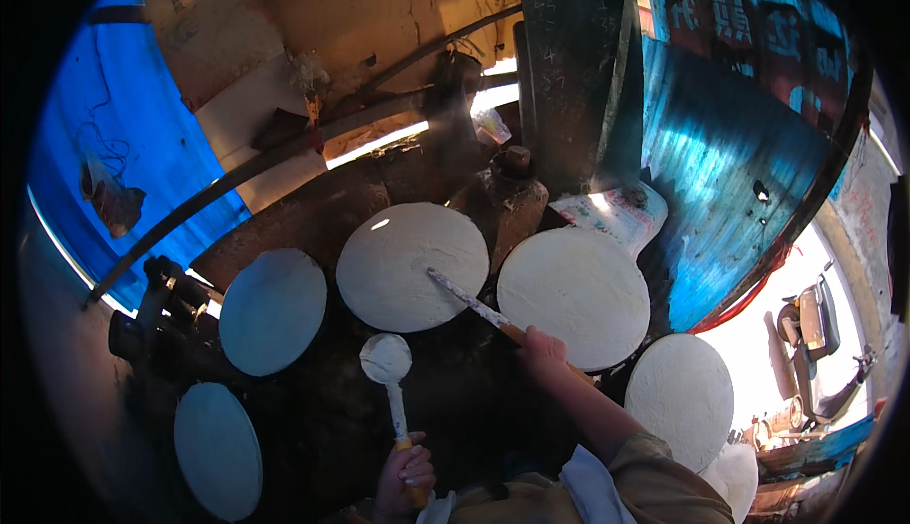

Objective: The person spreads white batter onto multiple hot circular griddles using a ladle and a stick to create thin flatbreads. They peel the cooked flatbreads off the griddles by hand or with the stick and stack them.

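My left hand (403, 478) is wrapped round the yellowish handle of a ladle (386, 361), whose round bowl is coated in white, batter-like stuff. In my right hand (544, 353) is a long narrow spatula (466, 298) with a wooden handle and a white-smeared blade. Its tip lies over the middle white round (408, 263), which looks coated with batter; whether it touches I cannot tell. Beneath my right wrist and just beyond it is the right white round (574, 292). The ladle's bowl is just below the near edge of the middle round.
More white rounds curve along both sides: left (273, 312), far left (218, 451) and right (680, 401). Behind them stand a brown metal rim (379, 175), a rusty block (512, 203) and a dark board (578, 69). Blue sheeting (749, 173) hangs right; a scooter (813, 353) is outside.
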### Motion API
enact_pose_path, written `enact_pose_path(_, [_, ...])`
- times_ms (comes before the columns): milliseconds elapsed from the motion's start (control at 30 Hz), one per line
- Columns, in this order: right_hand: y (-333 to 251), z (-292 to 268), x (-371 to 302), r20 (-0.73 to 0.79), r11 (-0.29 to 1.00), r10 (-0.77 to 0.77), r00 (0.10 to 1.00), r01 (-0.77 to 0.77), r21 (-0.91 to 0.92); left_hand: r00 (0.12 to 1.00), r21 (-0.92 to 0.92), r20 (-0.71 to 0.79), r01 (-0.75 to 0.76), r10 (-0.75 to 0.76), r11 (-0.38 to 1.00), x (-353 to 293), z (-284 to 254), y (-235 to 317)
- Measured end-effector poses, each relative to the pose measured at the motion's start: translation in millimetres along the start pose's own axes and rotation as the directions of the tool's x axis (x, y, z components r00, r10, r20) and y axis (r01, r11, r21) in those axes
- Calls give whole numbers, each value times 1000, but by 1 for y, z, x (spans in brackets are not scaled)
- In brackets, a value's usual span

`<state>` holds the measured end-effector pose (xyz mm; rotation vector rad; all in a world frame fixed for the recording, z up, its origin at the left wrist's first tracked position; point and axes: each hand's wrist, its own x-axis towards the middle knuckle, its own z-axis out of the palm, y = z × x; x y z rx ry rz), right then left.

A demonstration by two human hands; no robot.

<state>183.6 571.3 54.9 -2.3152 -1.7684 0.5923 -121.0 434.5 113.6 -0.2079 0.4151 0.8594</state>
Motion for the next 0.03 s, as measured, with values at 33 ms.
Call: enact_pose_path(33, [0,-3,11,99,999,22,995,-19,-30,1000,-37,12,-10,10,999,-3,-2,2])
